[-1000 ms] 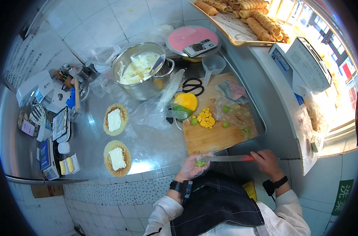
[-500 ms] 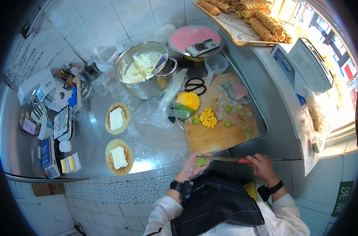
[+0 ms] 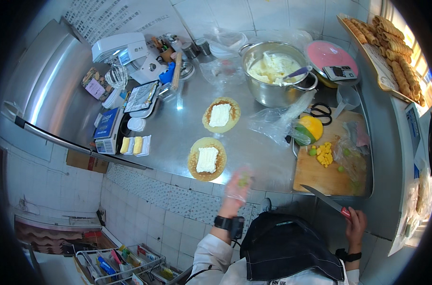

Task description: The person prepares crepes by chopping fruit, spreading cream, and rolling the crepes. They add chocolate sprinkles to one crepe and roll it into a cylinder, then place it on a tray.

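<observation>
My left hand, in a clear plastic glove and blurred, cups chopped green fruit just off the counter's front edge. My right hand grips a knife by its red handle, with the blade pointing toward the wooden cutting board. Nearest my left hand lies a pancake with a white cream rectangle on it. Behind that is a second pancake, also topped with cream. Diced yellow mango and a few green grapes sit on the board, beside a cut mango.
A steel pot of white cream stands at the back, with a plastic bag beside it. Black-handled scissors lie near a clear measuring cup. A tray of pastry rolls is far right; a white mixer stands left.
My left hand has moved left, away from the knife blade, carrying the green pieces toward the nearer pancake. The knife stays in my right hand. The view has swung left.
</observation>
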The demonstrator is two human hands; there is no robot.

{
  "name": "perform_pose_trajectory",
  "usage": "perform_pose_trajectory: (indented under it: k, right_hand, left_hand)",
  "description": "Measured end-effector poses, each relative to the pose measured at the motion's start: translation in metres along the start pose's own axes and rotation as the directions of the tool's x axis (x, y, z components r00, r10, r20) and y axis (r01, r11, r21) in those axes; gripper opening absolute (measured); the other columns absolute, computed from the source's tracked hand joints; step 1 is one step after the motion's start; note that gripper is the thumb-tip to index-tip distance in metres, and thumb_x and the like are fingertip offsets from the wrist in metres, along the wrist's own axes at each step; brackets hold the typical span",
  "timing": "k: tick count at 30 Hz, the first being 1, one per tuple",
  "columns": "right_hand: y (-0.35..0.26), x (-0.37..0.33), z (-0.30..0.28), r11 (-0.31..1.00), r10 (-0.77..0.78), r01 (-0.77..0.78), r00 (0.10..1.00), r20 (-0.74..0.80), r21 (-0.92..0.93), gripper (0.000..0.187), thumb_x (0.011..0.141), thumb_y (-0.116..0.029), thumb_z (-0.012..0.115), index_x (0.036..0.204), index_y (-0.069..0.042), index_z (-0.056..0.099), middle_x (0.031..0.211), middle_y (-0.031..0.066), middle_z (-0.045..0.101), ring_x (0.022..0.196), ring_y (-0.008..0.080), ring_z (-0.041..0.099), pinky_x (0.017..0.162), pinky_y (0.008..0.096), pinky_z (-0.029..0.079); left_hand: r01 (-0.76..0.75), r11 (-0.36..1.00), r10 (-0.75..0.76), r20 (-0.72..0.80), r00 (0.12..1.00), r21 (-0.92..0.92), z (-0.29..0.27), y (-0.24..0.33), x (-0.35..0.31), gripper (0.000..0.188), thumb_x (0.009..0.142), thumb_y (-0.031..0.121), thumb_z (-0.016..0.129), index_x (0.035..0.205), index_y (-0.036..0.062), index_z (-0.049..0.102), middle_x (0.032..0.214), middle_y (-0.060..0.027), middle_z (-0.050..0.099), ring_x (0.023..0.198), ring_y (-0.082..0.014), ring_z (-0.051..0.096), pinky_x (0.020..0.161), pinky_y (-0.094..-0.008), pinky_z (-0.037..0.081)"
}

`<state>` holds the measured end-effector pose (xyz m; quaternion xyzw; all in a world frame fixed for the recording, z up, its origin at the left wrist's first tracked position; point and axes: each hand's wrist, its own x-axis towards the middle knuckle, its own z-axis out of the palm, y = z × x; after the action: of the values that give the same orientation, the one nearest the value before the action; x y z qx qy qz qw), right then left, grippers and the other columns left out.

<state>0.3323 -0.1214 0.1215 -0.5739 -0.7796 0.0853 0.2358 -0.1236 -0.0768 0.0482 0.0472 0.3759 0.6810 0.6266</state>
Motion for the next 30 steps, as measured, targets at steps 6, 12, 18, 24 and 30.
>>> perform_pose_trajectory:
  k: [6,12,18,24,30]
  right_hand:
    - [-0.025,0.032,0.019,0.993,-0.094,0.092,0.995,0.023,0.074,0.041,0.070,-0.001,0.068,0.112,-0.005,0.066,0.089,0.0144,0.059,0.079,0.0334,0.057,0.071,0.0419,0.046]
    - [-0.031,0.049,0.023,0.984,-0.175,0.175,0.984,-0.012,0.025,0.044,0.068,-0.002,0.070,0.111,-0.006,0.066,0.085,0.0135,0.057,0.077,0.0329,0.056,0.070,0.0416,0.046]
    - [-0.023,0.034,0.023,0.995,-0.087,0.091,0.992,-0.094,0.033,0.047,0.065,0.001,0.070,0.111,-0.004,0.065,0.087,0.0140,0.058,0.078,0.0332,0.057,0.069,0.0403,0.046]
    - [-0.025,0.018,0.022,0.997,0.011,-0.002,0.992,-0.123,0.077,0.045,0.068,0.004,0.069,0.113,-0.002,0.065,0.089,0.0152,0.058,0.079,0.0333,0.058,0.072,0.0392,0.047]
    - [-0.032,0.016,0.020,0.998,0.026,-0.020,0.994,-0.105,0.057,0.045,0.070,0.005,0.067,0.115,-0.002,0.064,0.090,0.0152,0.058,0.080,0.0330,0.058,0.072,0.0392,0.047]
  left_hand:
    - [-0.492,0.754,0.599,-0.149,0.786,0.434,-0.072,0.094,0.036,0.037,0.096,0.031,0.060,0.123,0.0056,0.058,0.117,-0.0048,0.061,0.108,-0.0171,0.056,0.090,-0.0314,0.047]
    - [-0.480,0.658,0.617,-0.050,0.786,0.581,-0.092,0.125,0.077,0.031,0.096,0.033,0.060,0.110,0.0058,0.066,0.119,-0.0056,0.060,0.110,-0.0194,0.056,0.099,-0.0346,0.043]
    - [-0.395,0.809,0.476,-0.089,0.875,0.436,-0.088,0.130,0.090,0.042,0.096,0.033,0.057,0.121,0.0005,0.062,0.126,-0.0097,0.059,0.117,-0.0195,0.054,0.104,-0.0340,0.040]
    - [-0.356,0.829,0.399,-0.010,0.917,0.432,-0.112,0.140,0.094,0.067,0.098,0.047,0.048,0.138,-0.0063,0.045,0.138,-0.0156,0.051,0.130,-0.0245,0.047,0.113,-0.0378,0.033]
    - [-0.215,0.355,0.443,0.039,0.896,0.910,-0.104,0.148,0.105,0.050,0.097,0.029,0.061,0.135,-0.0024,0.050,0.134,-0.0133,0.056,0.118,-0.0181,0.055,0.104,-0.0308,0.041]
